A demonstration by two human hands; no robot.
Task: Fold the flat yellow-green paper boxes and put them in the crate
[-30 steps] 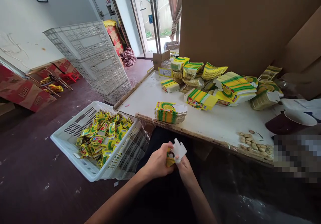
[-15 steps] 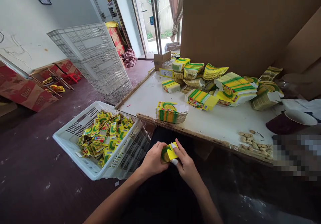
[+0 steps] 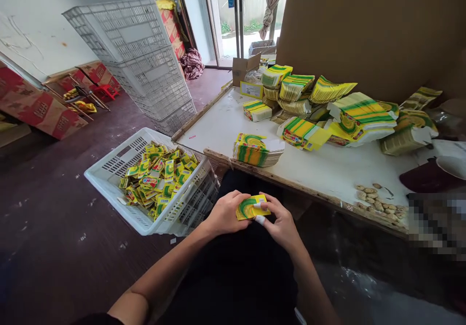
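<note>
A small yellow and green box (image 3: 247,208) is held between both hands over my lap. My left hand (image 3: 227,213) grips its left end, thumb on top. The fingers of my right hand (image 3: 280,218) pinch its right end; two of them carry white wraps. Left of my hands, a white crate (image 3: 136,223) holds many similar yellow boxes. On the table (image 3: 218,133), a stack of flat cartons (image 3: 255,151) stands at the near edge, and more carton stacks (image 3: 360,114) are piled behind it.
Tall white crates (image 3: 145,68) stand beyond the open crate. On the table's right lie beige nut-like pieces (image 3: 374,201) beside a dark red container (image 3: 422,174). A cardboard sheet (image 3: 364,29) rises behind the table. Red boxes (image 3: 40,106) line the left wall.
The view has tilted down and shifted left. In my hands the box now shows its broad patterned face, and the flap at its right end looks flatter under my right fingers.
</note>
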